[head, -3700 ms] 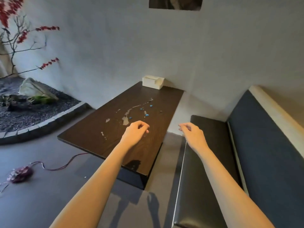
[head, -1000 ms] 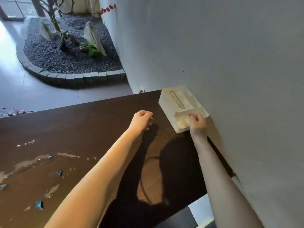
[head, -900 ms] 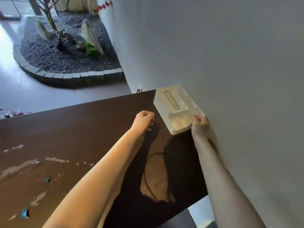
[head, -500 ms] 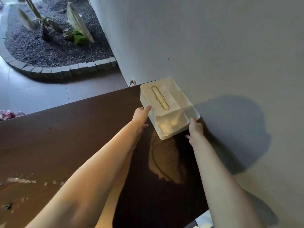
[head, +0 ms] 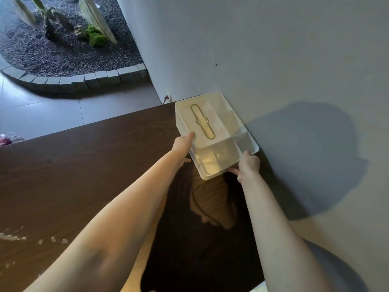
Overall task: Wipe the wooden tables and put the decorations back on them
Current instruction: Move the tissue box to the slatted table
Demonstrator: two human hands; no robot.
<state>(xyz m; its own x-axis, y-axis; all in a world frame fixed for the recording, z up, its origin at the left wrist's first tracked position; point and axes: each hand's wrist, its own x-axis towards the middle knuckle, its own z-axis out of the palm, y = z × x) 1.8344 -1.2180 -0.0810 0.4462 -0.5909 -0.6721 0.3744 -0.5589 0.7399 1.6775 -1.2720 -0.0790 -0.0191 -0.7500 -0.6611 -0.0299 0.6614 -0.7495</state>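
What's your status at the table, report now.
Both hands on the white box: left hand on its side, right hand on its near corner. Box against the wall. Spill unwiped on table.

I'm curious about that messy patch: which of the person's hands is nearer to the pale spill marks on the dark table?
The left hand. It grips the white box's left side, facing the spill marks at the table's left edge; the right hand holds the box's wall-side corner, farther off.
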